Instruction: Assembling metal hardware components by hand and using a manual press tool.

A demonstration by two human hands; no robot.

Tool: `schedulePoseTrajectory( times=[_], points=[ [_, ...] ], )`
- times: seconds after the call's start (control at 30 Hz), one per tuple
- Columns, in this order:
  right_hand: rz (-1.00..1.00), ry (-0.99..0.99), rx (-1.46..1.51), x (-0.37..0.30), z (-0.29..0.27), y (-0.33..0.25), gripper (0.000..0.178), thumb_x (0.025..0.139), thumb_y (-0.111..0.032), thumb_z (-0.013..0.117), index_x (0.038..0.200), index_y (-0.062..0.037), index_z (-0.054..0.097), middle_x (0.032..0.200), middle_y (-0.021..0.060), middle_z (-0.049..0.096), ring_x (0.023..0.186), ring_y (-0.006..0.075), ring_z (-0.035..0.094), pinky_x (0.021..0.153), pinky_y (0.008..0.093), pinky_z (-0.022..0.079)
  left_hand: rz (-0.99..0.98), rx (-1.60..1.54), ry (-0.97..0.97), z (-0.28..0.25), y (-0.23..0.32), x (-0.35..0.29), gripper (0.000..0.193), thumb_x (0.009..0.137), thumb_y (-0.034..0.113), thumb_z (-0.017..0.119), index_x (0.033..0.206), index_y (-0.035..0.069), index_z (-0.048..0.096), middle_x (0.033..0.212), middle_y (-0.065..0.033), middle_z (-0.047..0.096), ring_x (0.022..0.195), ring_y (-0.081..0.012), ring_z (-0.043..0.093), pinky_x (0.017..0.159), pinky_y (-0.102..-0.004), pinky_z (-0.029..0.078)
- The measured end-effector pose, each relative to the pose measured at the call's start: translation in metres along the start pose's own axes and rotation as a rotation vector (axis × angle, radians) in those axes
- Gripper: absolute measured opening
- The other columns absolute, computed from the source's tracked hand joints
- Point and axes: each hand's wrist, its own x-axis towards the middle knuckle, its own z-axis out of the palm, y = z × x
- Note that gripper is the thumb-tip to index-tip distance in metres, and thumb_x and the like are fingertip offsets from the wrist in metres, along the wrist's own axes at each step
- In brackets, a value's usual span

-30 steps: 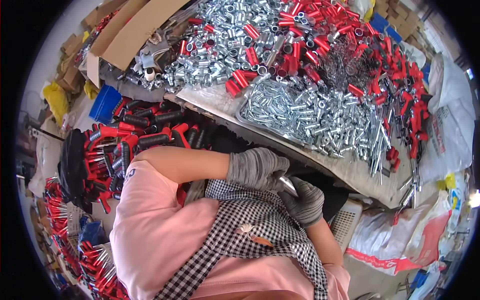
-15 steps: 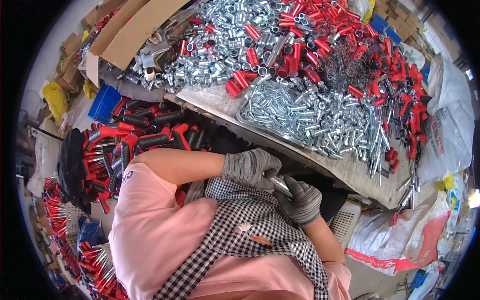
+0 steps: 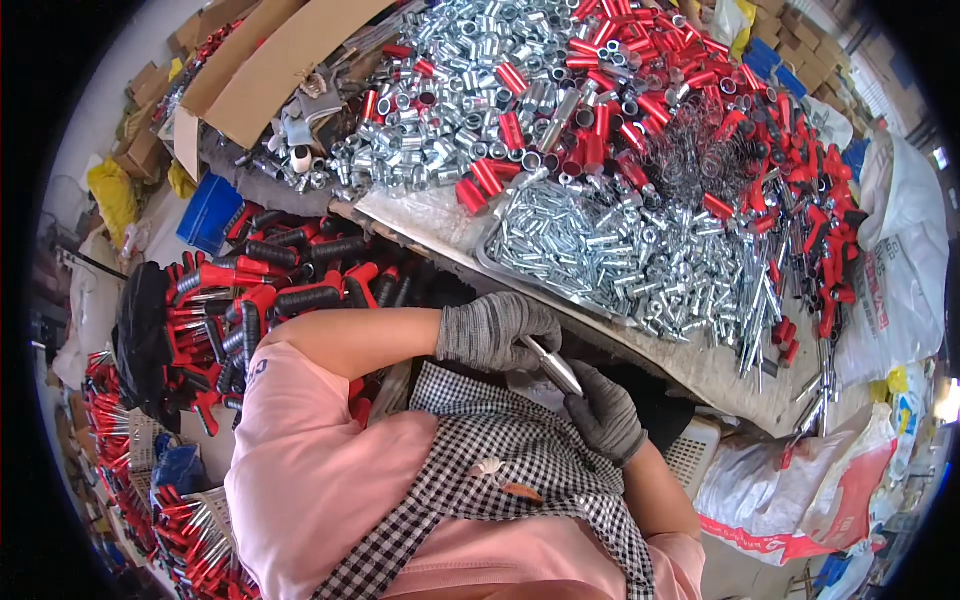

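Note:
Both my hands wear grey knitted gloves and meet in front of the apron, just off the bench's near edge. Between them runs a slim silvery metal tube [image 3: 553,367], slanting from upper left to lower right. The fingers of my left hand [image 3: 498,332] are closed on its upper end. My right hand [image 3: 606,412] is closed around the lower end, with the thumb side against the metal. Closest to the hands on the bench lies a clear tray [image 3: 487,252] full of small silvery pins and fittings. Fingers hide both ends of the tube.
Silvery collars [image 3: 440,110] and red sleeves [image 3: 600,125] are heaped across the bench, beside tangled wire springs [image 3: 700,150]. Red-and-black handled tools [image 3: 290,270] pile up at left near a blue bin [image 3: 209,212]. White sacks [image 3: 780,495] and a pale plastic basket [image 3: 694,452] stand at right.
My right hand has shifted slightly down and to the right, and more of the tube shows between the hands. My left hand has moved a little left. The view has shifted slightly.

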Motion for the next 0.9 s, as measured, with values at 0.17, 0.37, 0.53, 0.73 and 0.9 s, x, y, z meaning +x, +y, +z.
schedulePoseTrajectory(
  times=[0.17, 0.37, 0.53, 0.73, 0.9],
  points=[
    [0.014, 0.092, -0.001, 0.015, -0.003, -0.009, 0.047, 0.083, -0.016, 0.056, 0.126, 0.0018, 0.049, 0.104, 0.0242, 0.063, 0.094, 0.0369, 0.064, 0.079, 0.0379, 0.051, 0.289, 0.26, 0.124, -0.012, -0.006, 0.007, 0.022, 0.077, 0.013, 0.067, 0.097, 0.005, 0.063, 0.09, -0.0113, 0.063, 0.086, -0.0311, 0.061, 0.077, -0.0411, 0.049],
    [0.073, 0.25, 0.36, 0.017, 0.0, -0.013, 0.045, 0.091, -0.023, 0.055, 0.126, 0.0035, 0.049, 0.104, 0.0164, 0.066, 0.091, 0.0225, 0.065, 0.078, 0.0311, 0.051, 0.353, 0.211, -0.017, -0.062, -0.014, 0.042, 0.025, 0.083, 0.012, 0.065, 0.107, 0.007, 0.062, 0.094, -0.0098, 0.063, 0.085, -0.0268, 0.062, 0.076, -0.0392, 0.05],
    [0.239, 0.399, 0.985, 0.019, 0.003, -0.017, 0.044, 0.089, -0.025, 0.057, 0.122, 0.004, 0.051, 0.084, 0.0039, 0.057, 0.067, 0.0087, 0.052, 0.061, 0.0223, 0.044, -0.506, 0.881, 0.791, -0.176, -0.078, 0.067, 0.04, 0.084, 0.038, 0.062, 0.114, 0.012, 0.061, 0.115, -0.0162, 0.059, 0.105, -0.0306, 0.057, 0.091, -0.0406, 0.046],
    [0.29, 0.364, 1.089, 0.015, 0.006, -0.034, 0.051, 0.087, -0.031, 0.061, 0.124, 0.0008, 0.049, 0.074, 0.0021, 0.056, 0.047, 0.0062, 0.043, 0.042, 0.0185, 0.031, -0.321, 1.137, 0.724, -0.184, -0.143, 0.068, 0.024, 0.074, 0.032, 0.07, 0.094, 0.018, 0.069, 0.105, -0.01, 0.062, 0.107, -0.028, 0.054, 0.098, -0.0441, 0.036],
    [0.245, 0.306, 1.108, 0.007, 0.011, -0.026, 0.053, 0.089, -0.039, 0.059, 0.123, 0.0019, 0.052, 0.081, 0.0008, 0.059, 0.054, 0.0041, 0.043, 0.048, 0.0175, 0.032, -0.093, -0.316, 0.741, -0.139, -0.063, 0.038, 0.02, 0.083, 0.016, 0.068, 0.1, 0.005, 0.065, 0.096, -0.0061, 0.065, 0.087, -0.0107, 0.058, 0.078, -0.0256, 0.047]
  ],
)
